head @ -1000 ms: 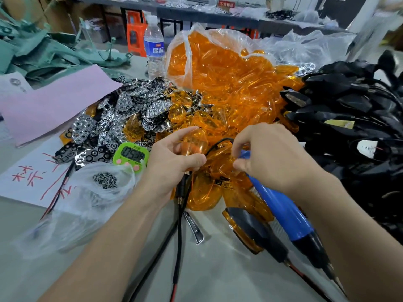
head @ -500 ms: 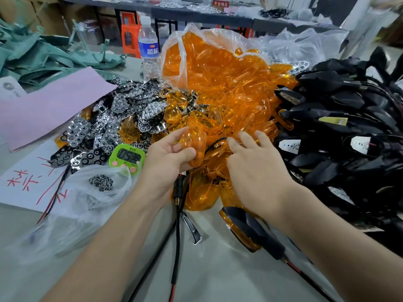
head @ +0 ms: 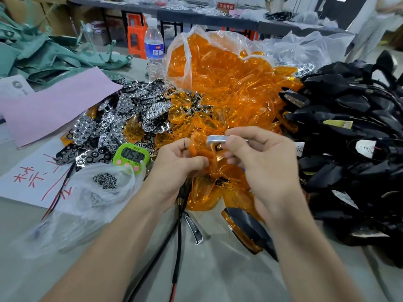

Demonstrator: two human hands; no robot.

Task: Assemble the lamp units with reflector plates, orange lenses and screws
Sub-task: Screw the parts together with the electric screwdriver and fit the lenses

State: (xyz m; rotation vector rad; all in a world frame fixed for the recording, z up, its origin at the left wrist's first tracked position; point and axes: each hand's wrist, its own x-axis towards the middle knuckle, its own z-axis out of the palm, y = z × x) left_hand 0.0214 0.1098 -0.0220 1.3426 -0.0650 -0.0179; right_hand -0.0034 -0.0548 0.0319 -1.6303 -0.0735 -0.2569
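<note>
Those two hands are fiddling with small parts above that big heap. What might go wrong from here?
1. The right hand pinches a small shiny silver metal piece only by its fingertips, beside the orange lens held by the left hand; dropped, it could vanish in the heap of clear orange plastic lenses below.
2. The open clear plastic bag of small screws lies beside the left forearm; a nudge might scatter them.

- The orange lens (head: 201, 150) pinched in the left hand (head: 174, 165) is motion-blurred, and its outline is unclear.
- The right hand (head: 261, 164) hides one end of the blurred silvery piece (head: 216, 139) it holds.
- The black housings (head: 349, 131) run off the right edge.
- The screws (head: 105, 180) are too small to make out singly.
</note>
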